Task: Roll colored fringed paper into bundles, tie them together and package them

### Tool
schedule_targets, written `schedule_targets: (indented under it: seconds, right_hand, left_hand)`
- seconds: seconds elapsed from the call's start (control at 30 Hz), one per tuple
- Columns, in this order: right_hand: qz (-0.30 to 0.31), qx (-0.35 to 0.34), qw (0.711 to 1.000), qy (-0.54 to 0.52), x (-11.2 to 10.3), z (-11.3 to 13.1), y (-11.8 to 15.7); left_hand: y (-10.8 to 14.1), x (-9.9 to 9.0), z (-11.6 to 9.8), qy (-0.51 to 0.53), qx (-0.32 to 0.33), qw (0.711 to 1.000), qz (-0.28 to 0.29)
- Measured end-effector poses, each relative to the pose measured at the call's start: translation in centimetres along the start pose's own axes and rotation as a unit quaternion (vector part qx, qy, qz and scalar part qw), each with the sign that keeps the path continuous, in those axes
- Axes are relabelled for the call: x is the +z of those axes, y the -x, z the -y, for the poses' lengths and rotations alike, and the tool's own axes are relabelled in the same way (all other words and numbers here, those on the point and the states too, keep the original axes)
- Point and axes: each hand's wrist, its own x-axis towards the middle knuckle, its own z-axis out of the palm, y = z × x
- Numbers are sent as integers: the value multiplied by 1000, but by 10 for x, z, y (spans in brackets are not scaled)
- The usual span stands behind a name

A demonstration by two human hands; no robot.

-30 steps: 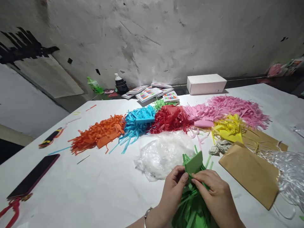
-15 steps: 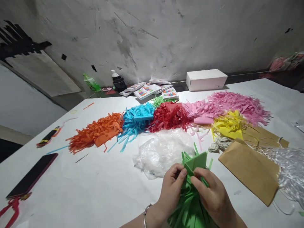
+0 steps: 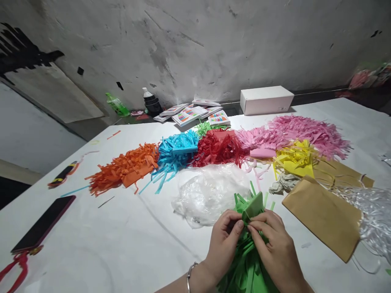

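Note:
A bunch of green paper fringe [image 3: 249,266] with a flat folded band at its top lies at the front of the table, between my hands. My left hand [image 3: 224,240], with a bracelet on the wrist, pinches the fringe just below the band. Close beside it, the thumb and fingers of my right hand [image 3: 273,240] are pinched on the same fringe. The fingertips of both hands almost meet, and what lies right between them is partly hidden. A crumpled clear plastic bag [image 3: 210,193] sits just beyond the hands.
Behind the bag run orange [image 3: 125,167], blue [image 3: 179,148], red [image 3: 216,148], pink [image 3: 305,134] and yellow [image 3: 295,158] fringe bunches. Brown envelopes [image 3: 324,215] and silvery string [image 3: 375,219] lie right. A phone [image 3: 44,224] and cutter [image 3: 62,175] are left; a white box [image 3: 265,101] stands behind.
The green band has turned and now looks narrower. My right fingers have shifted slightly up and closer to the left ones. Both hands still hold the fringe.

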Motion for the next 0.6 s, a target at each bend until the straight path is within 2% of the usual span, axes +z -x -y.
schedule_targets:
  seconds: [0.17,0.27,0.33,0.4,0.47,0.53,0.6]
  right_hand:
    - [45,125,987,-91,-2,-5,1]
    - [66,156,976,-138,-5,-6,0]
    - [29,127,985,-116,-7,-5,-1]
    - [-45,46,997,-45,-9,-3,-1]
    - [-98,-40,994,39,-8,-1,0]
    - [-86,-86,987,103,-7,0,1]
    - [-51,-100,984,135,-7,-2,1]
  left_hand:
    - [-1,0,1,-11,-10,1000,13]
    - [-3,-2,0,-44,-2,999,20]
    - [-5,-4,-3,-86,17,996,26]
    - [-6,-5,-6,-136,52,989,33]
    - [-6,-4,-9,-180,100,978,44]
    - [-5,-5,-11,-211,149,964,58]
    - [-4,-6,-11,-248,194,946,82]
